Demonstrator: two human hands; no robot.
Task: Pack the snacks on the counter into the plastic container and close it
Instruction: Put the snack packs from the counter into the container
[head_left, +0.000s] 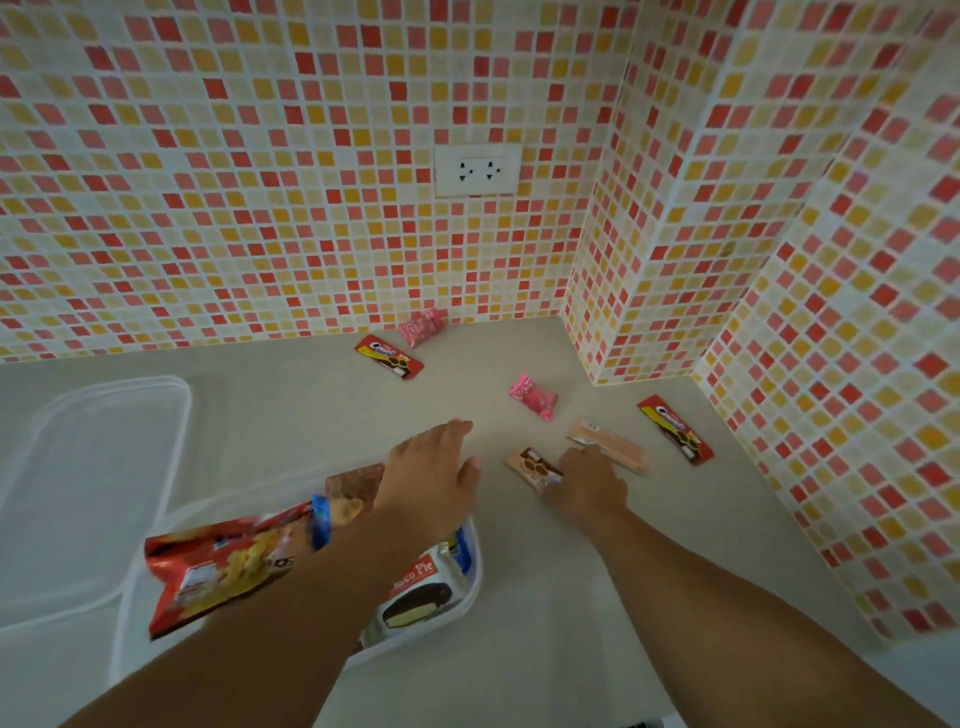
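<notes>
The clear plastic container (470, 597) sits at the front of the counter and holds a red chip bag (218, 566), a choco pie pack (415, 592) and a brown packet (353, 486). My left hand (431, 478) hovers over its far edge, fingers apart and empty. My right hand (589, 491) rests on a small peach cookie pack (532, 464), next to a peach wafer bar (608, 444); whether it grips the pack is unclear. Two red cookie packs (389, 356) (675, 428) and two pink candy packs (422, 326) (534, 396) lie farther back.
The clear lid (88, 483) lies on the counter left of the container. Mosaic-tiled walls close the back and right sides, with a jutting tiled corner (623, 312) and a white power socket (477, 169).
</notes>
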